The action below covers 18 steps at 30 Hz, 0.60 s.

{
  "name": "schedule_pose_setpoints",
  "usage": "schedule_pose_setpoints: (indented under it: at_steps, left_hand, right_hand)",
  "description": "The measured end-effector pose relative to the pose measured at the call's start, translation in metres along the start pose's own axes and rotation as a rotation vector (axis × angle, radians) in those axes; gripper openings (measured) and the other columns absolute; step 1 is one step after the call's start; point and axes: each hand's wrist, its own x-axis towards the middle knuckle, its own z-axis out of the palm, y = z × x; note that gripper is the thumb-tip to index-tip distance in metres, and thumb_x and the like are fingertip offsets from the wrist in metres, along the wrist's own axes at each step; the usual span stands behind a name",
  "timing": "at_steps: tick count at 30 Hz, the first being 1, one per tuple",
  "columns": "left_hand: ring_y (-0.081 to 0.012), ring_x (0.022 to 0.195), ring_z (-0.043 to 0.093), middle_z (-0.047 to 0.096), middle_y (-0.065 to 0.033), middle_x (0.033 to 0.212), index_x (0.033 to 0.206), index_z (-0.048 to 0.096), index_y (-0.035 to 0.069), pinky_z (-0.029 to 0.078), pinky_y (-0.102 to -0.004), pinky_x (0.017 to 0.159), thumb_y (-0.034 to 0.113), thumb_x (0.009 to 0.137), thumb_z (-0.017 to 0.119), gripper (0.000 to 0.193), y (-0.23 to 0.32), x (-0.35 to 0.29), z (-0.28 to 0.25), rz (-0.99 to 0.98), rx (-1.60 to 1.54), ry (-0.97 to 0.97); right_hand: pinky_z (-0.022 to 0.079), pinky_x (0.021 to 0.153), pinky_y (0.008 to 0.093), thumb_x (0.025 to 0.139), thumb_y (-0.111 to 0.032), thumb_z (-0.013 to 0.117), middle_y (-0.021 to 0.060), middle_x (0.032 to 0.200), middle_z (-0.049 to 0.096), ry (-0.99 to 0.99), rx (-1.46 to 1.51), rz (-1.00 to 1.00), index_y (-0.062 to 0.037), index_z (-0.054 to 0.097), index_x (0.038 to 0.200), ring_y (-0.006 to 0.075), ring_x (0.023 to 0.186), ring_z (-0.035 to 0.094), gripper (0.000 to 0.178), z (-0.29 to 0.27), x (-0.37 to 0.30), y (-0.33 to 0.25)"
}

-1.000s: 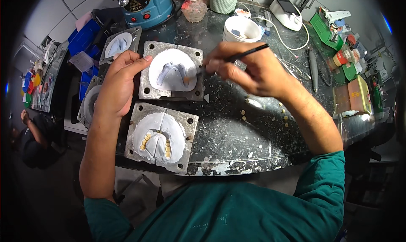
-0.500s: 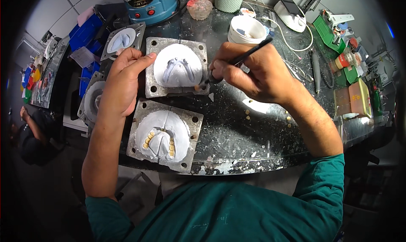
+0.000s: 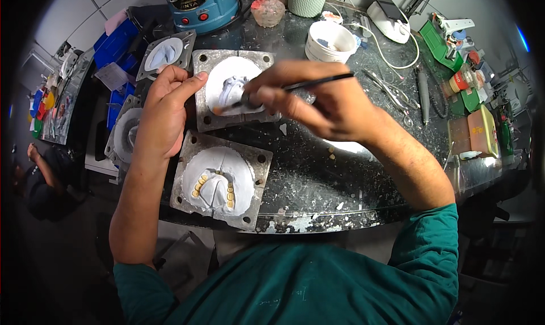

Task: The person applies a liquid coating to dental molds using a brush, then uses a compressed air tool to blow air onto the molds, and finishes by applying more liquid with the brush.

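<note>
Metal flask (image 3: pixel 243 120) under brush (image 3: pixel 243 102) pinched in right grip (image 3: pixel 323 101), left grip (image 3: pixel 163 109) holding flask's edge

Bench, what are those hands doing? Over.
Left hand at metal dental flask; right hand gripping black-handled brush, bristles at plaster mold's near-left edge. Right hand partly hides mold.

4 metal flask halves (image 3: pixel 252 149) — 1 brush (image 3: pixel 318 82) — 1 blue machine (image 3: pixel 225 8)

A square grey metal flask (image 3: pixel 241 120), its white plaster (image 3: pixel 218 77) bearing a bluish arch-shaped groove (image 3: pixel 227 90), lies face up at eleven o'clock on the desk (image 3: pixel 318 183), with a slim black brush (image 3: pixel 321 81) slanting above it, orange-brown bristles (image 3: pixel 219 111) at the plaster's seven-o'clock edge.
</note>
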Motion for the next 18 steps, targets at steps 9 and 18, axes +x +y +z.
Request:
schedule_pose_setpoints:
  at_steps: [9, 18]
  left_hand:
    - [-0.0083, 0.09, 0.052, 0.061, -0.0033, 0.089, 0.094, 0.057, 0.004, 0.038, -0.0253, 0.089, 0.011, 0.095, 0.07, 0.015, -0.002, -0.001, 0.002, 0.021, 0.009, 0.022]
    - [-0.008, 0.09, 0.051, 0.06, -0.0024, 0.089, 0.091, 0.057, 0.005, 0.037, -0.0254, 0.088, 0.011, 0.095, 0.07, 0.015, -0.008, -0.001, -0.004, 0.016, -0.036, 0.046]
  right_hand:
    - [0.057, 0.066, 0.0381, 0.098, -0.027, 0.063, 0.0118, 0.086, 0.073, 0.038, -0.173, 0.065, -0.0084, 0.069, 0.1, 0.0283, 0.074, 0.073, 0.02, -0.006, 0.005, 0.012]
    - [0.057, 0.069, 0.0382, 0.098, -0.024, 0.065, 0.0136, 0.087, 0.071, -0.02, -0.128, -0.026, -0.0054, 0.07, 0.105, 0.0306, 0.077, 0.072, 0.021, -0.003, 0.007, 0.008]
